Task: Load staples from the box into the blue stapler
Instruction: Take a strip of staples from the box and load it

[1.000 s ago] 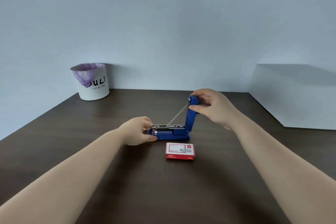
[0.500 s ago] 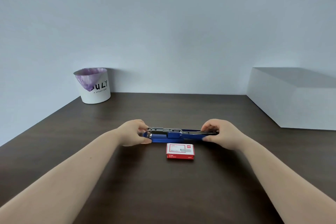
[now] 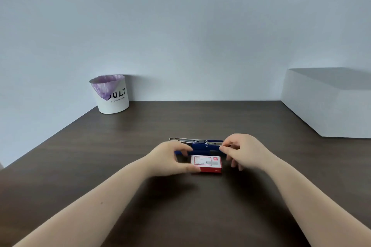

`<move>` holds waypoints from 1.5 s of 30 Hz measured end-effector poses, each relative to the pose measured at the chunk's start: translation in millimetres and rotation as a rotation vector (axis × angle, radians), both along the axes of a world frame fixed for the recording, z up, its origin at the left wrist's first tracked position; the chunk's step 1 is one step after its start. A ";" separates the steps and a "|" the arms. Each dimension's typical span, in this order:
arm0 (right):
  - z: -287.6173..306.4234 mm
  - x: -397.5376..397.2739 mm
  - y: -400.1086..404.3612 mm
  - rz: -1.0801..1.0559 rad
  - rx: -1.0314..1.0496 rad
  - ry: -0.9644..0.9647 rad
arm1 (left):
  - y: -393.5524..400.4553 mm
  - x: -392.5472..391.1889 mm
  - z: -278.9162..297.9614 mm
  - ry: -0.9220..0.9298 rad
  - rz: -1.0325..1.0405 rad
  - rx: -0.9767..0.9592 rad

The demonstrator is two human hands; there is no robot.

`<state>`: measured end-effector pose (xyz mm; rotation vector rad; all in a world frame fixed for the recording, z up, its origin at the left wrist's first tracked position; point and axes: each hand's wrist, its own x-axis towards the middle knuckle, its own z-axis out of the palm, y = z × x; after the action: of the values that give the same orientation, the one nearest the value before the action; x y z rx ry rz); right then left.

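Note:
The blue stapler lies swung open flat on the dark table, its metal staple channel pointing left. Just in front of it sits the red and white staple box, closed. My left hand curls around the box's left end, thumb on the near left corner and forefinger over the far left corner. My right hand is at the stapler's right end, thumb and forefinger pinched on the tip of the opened lid. Its other fingers hang down beside the box's right end.
A white bin with a purple liner stands at the back left against the wall. A large white box fills the back right of the table.
The stapler lid went from upright to folded flat on the table. My left hand left the stapler's front end and came back onto the staple box; my right hand drew nearer too.

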<state>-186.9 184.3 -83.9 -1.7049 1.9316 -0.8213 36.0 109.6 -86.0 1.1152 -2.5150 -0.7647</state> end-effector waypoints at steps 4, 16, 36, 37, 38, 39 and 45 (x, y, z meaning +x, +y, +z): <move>1.9 4.1 3.1 0.032 0.088 -0.196 | -1.6 -12.2 -0.7 -0.104 -0.086 -0.106; -0.4 2.9 9.1 0.073 0.167 -0.633 | -3.5 -14.1 -1.6 0.275 -0.023 0.115; -2.2 -7.4 6.8 0.038 0.129 -0.749 | -6.2 -0.1 34.6 0.390 -0.024 0.189; -2.4 -6.3 6.5 0.027 0.122 -0.722 | -5.5 -0.2 35.3 0.390 -0.025 0.192; -2.4 -5.0 6.1 0.012 0.112 -0.698 | -5.3 -0.2 35.3 0.390 -0.024 0.195; -2.2 -3.4 6.0 -0.006 0.095 -0.665 | -5.2 -0.4 35.0 0.390 -0.023 0.200; 3.3 -3.9 5.2 -0.012 -0.235 0.101 | -5.6 -2.5 28.3 0.383 -0.025 0.230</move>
<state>-190.8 189.6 -80.6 -1.9045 1.9775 -1.0193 33.4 103.9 -57.7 0.9000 -2.1632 -1.1747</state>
